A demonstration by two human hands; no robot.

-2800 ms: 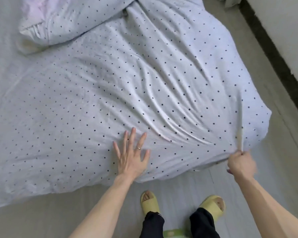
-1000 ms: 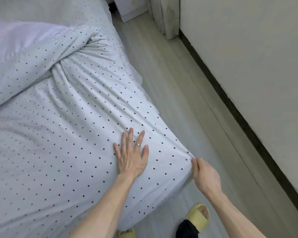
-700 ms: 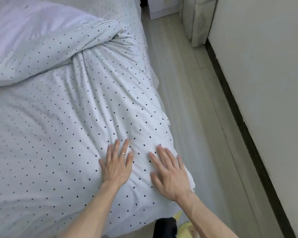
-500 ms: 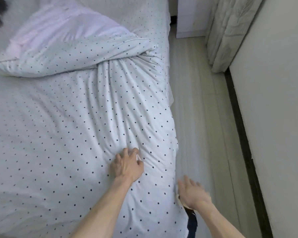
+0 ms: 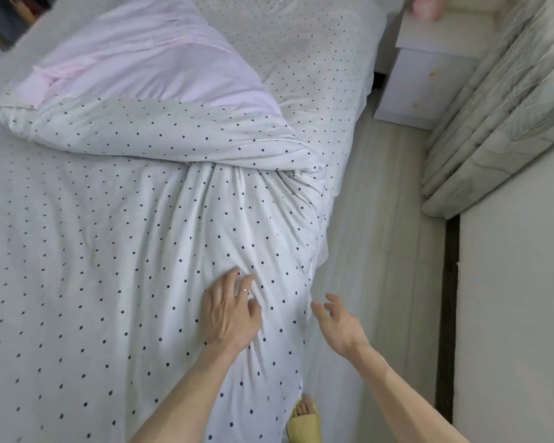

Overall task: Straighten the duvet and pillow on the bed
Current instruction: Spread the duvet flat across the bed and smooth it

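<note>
I am looking down into a home bedroom. A bed (image 5: 359, 91) under a white, dark-dotted duvet (image 5: 109, 251) fills the left and centre of the frame. At upper right a white bedside cabinet (image 5: 429, 81) stands beside pale bunched curtains (image 5: 499, 123), above light wood-look flooring (image 5: 381, 251).
</note>
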